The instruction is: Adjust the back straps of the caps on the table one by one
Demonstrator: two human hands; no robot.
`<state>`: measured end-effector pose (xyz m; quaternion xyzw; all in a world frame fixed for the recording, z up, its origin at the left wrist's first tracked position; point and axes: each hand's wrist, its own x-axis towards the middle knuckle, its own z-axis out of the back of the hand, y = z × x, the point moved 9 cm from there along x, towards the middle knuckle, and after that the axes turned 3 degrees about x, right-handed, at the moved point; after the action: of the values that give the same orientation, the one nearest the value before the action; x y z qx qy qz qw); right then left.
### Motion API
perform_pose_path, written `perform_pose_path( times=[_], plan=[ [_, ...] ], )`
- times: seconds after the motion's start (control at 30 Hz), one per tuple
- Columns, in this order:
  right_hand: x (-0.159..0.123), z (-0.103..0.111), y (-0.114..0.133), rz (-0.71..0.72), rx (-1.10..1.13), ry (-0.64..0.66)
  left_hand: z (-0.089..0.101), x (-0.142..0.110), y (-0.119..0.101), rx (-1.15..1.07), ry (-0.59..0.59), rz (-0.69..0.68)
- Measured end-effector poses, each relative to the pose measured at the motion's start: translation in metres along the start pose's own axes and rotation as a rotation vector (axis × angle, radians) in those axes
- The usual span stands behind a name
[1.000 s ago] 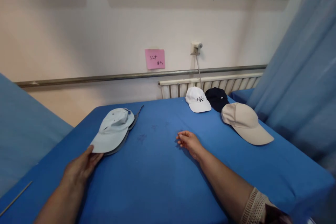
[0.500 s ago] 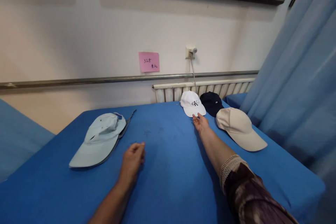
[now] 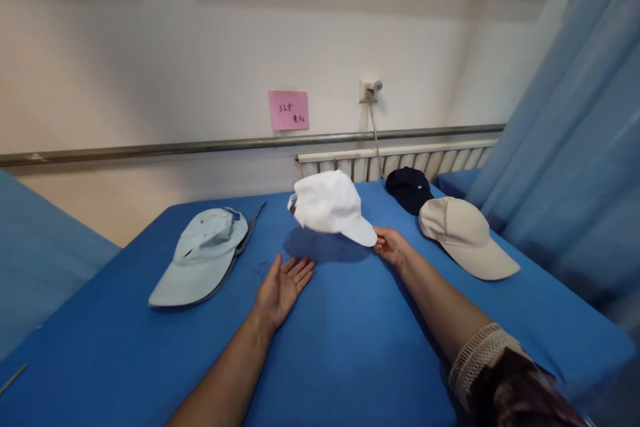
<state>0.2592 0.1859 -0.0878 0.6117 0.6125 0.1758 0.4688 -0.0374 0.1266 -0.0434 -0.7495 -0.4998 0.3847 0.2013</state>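
A white baseball cap (image 3: 327, 203) hangs just above the blue-covered table (image 3: 340, 347), its brim toward the right and its back strap at the left. My right hand (image 3: 393, 247) pinches the tip of that brim. Below and left of the cap, my left hand (image 3: 280, 290) is open, palm turned up and fingers stretched out, apart from the cap. To its left lies a light blue cap (image 3: 200, 253) with something dark grey under its edge. Beyond my right hand are a beige cap (image 3: 465, 233) and a navy cap (image 3: 407, 188), partly overlapping in view.
Behind the table stand a white radiator (image 3: 440, 157) and a metal rail (image 3: 215, 145) along the wall. A pink note (image 3: 289, 111) and a socket with a plugged-in cord (image 3: 370, 91) are above. Blue curtains (image 3: 570, 120) hang at the right, with more blue cloth (image 3: 45, 253) at the left.
The white cap has been lifted off the table's far edge by its brim, moved left and nearer, and turned. My left hand has opened from a loose fist and moved toward it.
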Motion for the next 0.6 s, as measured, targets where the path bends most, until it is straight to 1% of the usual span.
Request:
perform_pose_path(
  times=[0.1,0.17,0.23,0.3,0.37,0.4,0.43,0.47,0.5,0.53,0.57,0.6],
  plan=[
    [-0.016,0.000,0.004,0.068,-0.089,-0.006,-0.011,-0.006,0.004,-0.112,0.103,0.084],
    [-0.024,0.002,0.016,0.147,-0.147,-0.062,-0.012,-0.010,0.008,-0.131,0.109,0.100],
    [-0.037,0.002,0.032,0.257,-0.198,-0.131,-0.011,-0.013,0.013,-0.141,0.080,0.108],
    [-0.063,-0.004,0.042,0.387,-0.238,-0.177,-0.010,-0.012,0.015,-0.155,0.058,0.100],
    [-0.099,-0.022,0.040,0.513,-0.285,-0.157,-0.010,-0.009,0.014,-0.174,0.057,0.078],
    [-0.120,-0.040,0.036,0.588,-0.340,-0.074,-0.010,-0.007,0.012,-0.186,0.058,0.066],
    [-0.147,-0.076,0.029,0.743,-0.530,0.170,-0.010,-0.006,0.010,-0.197,0.059,0.058],
    [-0.176,-0.111,0.011,0.864,-0.729,0.447,-0.010,-0.006,0.008,-0.210,0.063,0.054],
    [-0.200,-0.136,-0.011,0.945,-0.898,0.658,-0.010,-0.006,0.006,-0.224,0.075,0.053],
    [-0.213,-0.150,-0.026,1.005,-1.027,0.733,-0.011,-0.007,0.004,-0.240,0.092,0.051],
    [-0.215,-0.156,-0.034,1.034,-1.129,0.683,-0.012,-0.008,0.002,-0.252,0.111,0.047],
    [-0.208,-0.159,-0.040,1.016,-1.227,0.604,-0.013,-0.011,0.000,-0.256,0.127,0.042]
  ],
)
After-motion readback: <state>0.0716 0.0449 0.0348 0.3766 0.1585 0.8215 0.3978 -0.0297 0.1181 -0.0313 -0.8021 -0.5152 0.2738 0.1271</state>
